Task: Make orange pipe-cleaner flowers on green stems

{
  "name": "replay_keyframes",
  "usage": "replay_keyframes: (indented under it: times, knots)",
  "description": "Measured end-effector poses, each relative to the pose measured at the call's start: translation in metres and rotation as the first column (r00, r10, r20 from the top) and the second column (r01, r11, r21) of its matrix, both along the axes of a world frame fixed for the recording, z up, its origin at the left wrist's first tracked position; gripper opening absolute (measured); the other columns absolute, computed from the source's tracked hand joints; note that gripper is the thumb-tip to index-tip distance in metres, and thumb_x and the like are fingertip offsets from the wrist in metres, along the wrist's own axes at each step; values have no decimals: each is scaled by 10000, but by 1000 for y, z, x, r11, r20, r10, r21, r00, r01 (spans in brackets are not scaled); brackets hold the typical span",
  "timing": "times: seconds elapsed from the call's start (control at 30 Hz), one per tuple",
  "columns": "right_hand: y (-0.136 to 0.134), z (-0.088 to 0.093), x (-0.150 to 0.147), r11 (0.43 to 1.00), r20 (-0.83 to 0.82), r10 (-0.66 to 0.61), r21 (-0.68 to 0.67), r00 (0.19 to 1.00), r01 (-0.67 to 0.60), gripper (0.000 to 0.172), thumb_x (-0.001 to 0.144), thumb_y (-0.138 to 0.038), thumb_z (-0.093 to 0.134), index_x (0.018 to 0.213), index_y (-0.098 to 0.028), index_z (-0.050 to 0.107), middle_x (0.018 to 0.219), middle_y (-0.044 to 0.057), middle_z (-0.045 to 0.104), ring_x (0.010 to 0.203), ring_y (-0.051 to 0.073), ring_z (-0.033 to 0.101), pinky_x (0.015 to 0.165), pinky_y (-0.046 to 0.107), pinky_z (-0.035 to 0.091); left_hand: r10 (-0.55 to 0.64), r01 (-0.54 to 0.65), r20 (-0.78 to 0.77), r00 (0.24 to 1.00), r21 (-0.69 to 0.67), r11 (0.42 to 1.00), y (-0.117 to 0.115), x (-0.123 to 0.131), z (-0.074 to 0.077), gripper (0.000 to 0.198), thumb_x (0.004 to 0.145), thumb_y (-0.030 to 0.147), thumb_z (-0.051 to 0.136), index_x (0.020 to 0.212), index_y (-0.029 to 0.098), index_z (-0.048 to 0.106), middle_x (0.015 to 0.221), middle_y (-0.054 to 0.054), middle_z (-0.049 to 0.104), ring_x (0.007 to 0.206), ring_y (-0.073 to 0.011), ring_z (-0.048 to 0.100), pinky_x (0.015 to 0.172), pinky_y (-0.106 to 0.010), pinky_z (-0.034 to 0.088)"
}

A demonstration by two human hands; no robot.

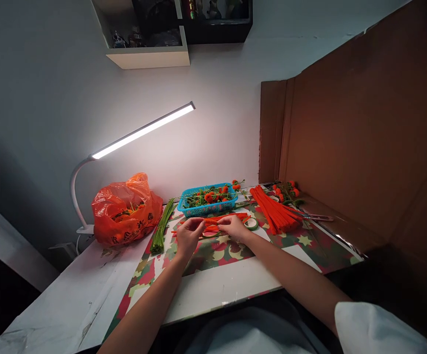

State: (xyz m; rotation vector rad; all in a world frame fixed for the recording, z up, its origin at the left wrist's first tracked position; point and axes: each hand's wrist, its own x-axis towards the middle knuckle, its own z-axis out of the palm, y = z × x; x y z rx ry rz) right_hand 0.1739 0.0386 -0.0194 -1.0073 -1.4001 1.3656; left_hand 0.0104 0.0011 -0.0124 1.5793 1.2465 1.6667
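L hand (188, 235) & R hand (234, 228) had thumb + fingertips closed in a pinch, one at each end of a short coiled orange fuzzy strip (210, 222), held over the camo-and-star-patterned mat (231, 253), approx. mid-table. Exact finger contact too small to tell.

Risks: if either pinch slipped, coil could've sprung loose; uneven pull could've stretched or kinked it. Loose orange fuzzy strips (238, 215) lay just beyond the hands, so might've snagged on fingers. Round green tape roll (250, 224), just R of R hand, could've been knocked by it. Fanned bundle of straight orange fuzzy stems (272, 210), farther R, prob. at risk only from a wide R arm swing.

Text: crinkled translucent orange plastic bag (104, 209), far L, had dark Chinese-looking chars; creased, couldn't read reliably. No brand legible on blue openwork plastic basket (202, 212) or slim white LED lamp (143, 131).
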Motion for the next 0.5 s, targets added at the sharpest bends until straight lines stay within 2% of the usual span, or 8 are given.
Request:
replay_keyframes:
  times: [0.3,0.4,0.5]
  knots:
    - [1,-3,0,995,134,-93,31,987,90,49,623,-103,619,619,-133,658,504,-9,591,428,90,512,423,189,392,12,-12,-24,1000,-5,1000,-1,0,0,221,686,372,678,759,164,659,629,-16,649,547,-136,601,456,-206,457]
    - [-1,-3,-1,998,90,-64,22,994,63,30,619,-109,641,611,-134,655,539,-3,613,450,90,529,461,195,427,-4,5,-9,1000,9,1000,2,-3,-3,216,672,355,696,746,158,649,654,-17,651,564,-128,597,477,-201,461]
    - [-5,-1,-2,999,36,35,-3,999,-35,12,626,-144,673,632,-134,671,556,-2,625,471,89,538,503,206,450,-41,41,60,997,4,999,5,-6,-5,248,651,363,716,743,147,634,664,-22,659,582,-134,609,517,-218,486]
